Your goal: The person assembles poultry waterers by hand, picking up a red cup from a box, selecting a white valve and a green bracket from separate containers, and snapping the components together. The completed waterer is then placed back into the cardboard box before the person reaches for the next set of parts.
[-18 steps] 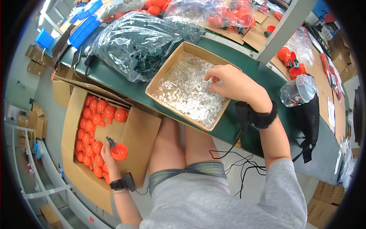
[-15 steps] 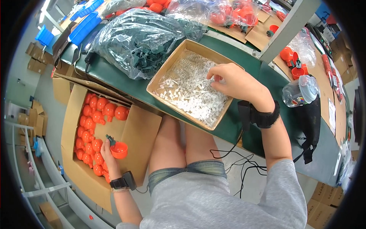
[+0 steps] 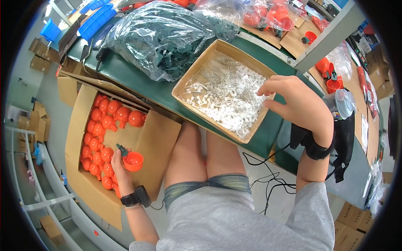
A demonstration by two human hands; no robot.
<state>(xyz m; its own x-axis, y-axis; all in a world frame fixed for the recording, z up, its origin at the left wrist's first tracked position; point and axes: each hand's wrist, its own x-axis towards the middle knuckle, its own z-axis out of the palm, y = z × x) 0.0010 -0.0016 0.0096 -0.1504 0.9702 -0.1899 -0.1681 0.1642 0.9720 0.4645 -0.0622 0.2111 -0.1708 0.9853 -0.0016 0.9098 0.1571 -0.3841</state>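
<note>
My left hand point(image 3: 120, 169) grips a red plastic cup point(image 3: 133, 162) by its side, near a dark green fitting point(image 3: 122, 150) joined to it. It holds the cup over an open cardboard box point(image 3: 155, 144) where several rounded red cups point(image 3: 98, 157) lie in rows. Over the right rim of a shallow cardboard tray point(image 3: 217, 134) hovers my right hand point(image 3: 299, 100), fingers bent, thumb and index tips apart, with nothing visible between them. Small white plastic pieces point(image 3: 234, 119) fill the tray's near part, and thin wire springs point(image 3: 222, 67) lie toward its far side.
A large clear bag of dark green parts point(image 3: 163, 46) sits on the green bench point(image 3: 130, 83) behind the tray. A lidded clear container point(image 3: 343, 104) and a black strap point(image 3: 343, 138) are at the right. Black cables point(image 3: 268, 180) hang below the bench. A metal post point(image 3: 331, 37) rises behind.
My right hand has moved right, from above the tray's contents to its right rim, with the fingers spreading a little. My left hand still holds the red cup. The whole view has shifted slightly.
</note>
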